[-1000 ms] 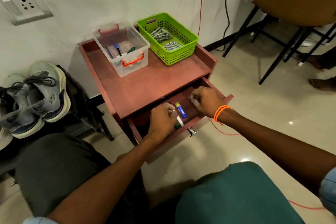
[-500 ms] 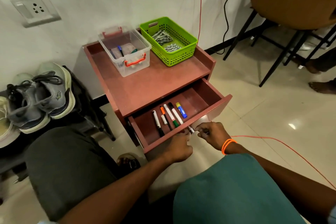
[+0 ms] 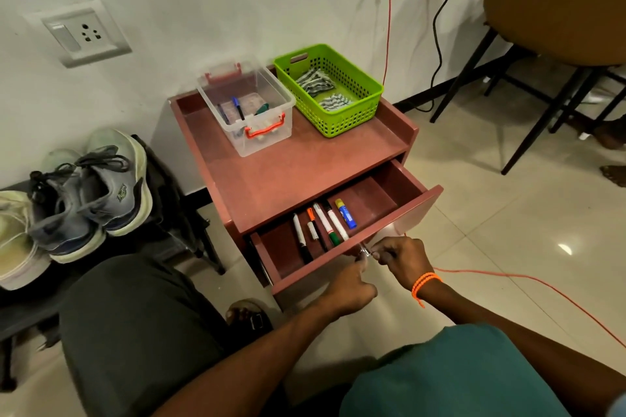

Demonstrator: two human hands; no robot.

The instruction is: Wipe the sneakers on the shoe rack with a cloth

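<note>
Sneakers (image 3: 91,193) sit on the dark shoe rack (image 3: 20,311) at far left against the wall, laces loose, not yet wiped as far as I can tell. No cloth in either of my hands. Small red tabletop (image 3: 291,166) carries a clear box (image 3: 247,108) and a green basket (image 3: 327,90); the striped fabric (image 3: 316,83) in the basket looks like the likeliest cloth, can't confirm. Drawer (image 3: 342,230) is pulled out, markers (image 3: 325,223) lined up inside, no cloth visible there. Both hands at the drawer front: right hand (image 3: 399,259) pinches the small metal knob (image 3: 364,251), left hand (image 3: 352,288) is curled just beside it, touching the front edge. My read: task barely started. Left: sort the drawer, get cloth, wipe both shoes.
</note>
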